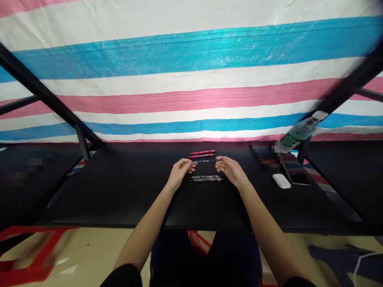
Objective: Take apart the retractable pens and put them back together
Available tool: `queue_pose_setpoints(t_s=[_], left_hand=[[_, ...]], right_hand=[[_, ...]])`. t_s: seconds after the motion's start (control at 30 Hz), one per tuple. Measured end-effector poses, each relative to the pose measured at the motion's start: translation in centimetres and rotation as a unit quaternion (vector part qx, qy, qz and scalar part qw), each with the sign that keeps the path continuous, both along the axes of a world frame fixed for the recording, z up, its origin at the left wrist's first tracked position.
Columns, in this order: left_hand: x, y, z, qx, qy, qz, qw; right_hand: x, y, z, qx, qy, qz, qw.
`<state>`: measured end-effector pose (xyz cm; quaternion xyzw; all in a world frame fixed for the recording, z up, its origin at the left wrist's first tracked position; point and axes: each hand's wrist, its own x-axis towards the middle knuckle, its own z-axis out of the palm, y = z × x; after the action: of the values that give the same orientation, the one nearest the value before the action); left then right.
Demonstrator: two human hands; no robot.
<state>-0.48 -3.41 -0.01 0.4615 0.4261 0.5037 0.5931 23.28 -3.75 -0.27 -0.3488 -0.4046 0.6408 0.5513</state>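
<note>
Over the black table (pixel 125 191), my left hand (pixel 179 171) pinches the grey end of a slim pen (pixel 204 161). A thin dark section of it reaches to the right, where the closed fingertips of my right hand (pixel 230 169) hold that end. Whether the pen is whole or partly taken apart is too small to tell. Just behind it lie two red pens (pixel 202 154), side by side. Closer to me, below the held pen, rest two dark and clear pens (pixel 206 178), also side by side.
To the right are a white earbud case (pixel 281 181), a phone (pixel 296 169) and a plastic bottle (pixel 301 131) tilted against a black metal post (pixel 338 93). Blurred items sit beside the bottle. A striped sheet (pixel 191 99) hangs behind the table. A red stool (pixel 36 255) stands lower left.
</note>
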Motion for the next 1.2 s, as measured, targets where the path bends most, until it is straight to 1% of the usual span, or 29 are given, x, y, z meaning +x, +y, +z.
queue_pose_setpoints(t_s=[0.47,0.63,0.77,0.9,1.03,1.1,1.17,1.2], left_hand=[[0.1,0.0,-0.3,0.007,0.012,-0.010,1.000],[0.1,-0.1,-0.1,0.026,0.013,-0.026,0.999],[0.1,-0.3,0.1,0.041,0.034,-0.038,0.998],[0.2,-0.4,0.2,0.045,0.056,-0.046,0.996],[0.3,-0.5,0.1,0.033,0.069,-0.065,0.995],[0.3,-0.5,0.1,0.026,0.069,-0.077,0.994],[0.4,-0.5,0.1,0.022,0.069,-0.076,0.994],[0.4,-0.5,0.2,0.021,0.068,-0.071,0.995]], right_hand=[[0.0,0.0,0.0,0.002,-0.017,0.002,1.000],[-0.2,-0.2,0.1,0.005,-0.019,0.007,1.000],[-0.5,-0.3,0.0,0.008,-0.034,0.019,0.999],[-0.8,-0.5,-0.2,0.037,-0.097,0.061,0.993],[-1.1,-0.9,0.0,0.088,-0.209,0.121,0.966],[-1.2,-1.1,0.2,0.101,-0.243,0.145,0.954],[-1.2,-1.2,0.3,0.110,-0.257,0.143,0.949],[-1.2,-1.2,0.4,0.114,-0.258,0.132,0.950]])
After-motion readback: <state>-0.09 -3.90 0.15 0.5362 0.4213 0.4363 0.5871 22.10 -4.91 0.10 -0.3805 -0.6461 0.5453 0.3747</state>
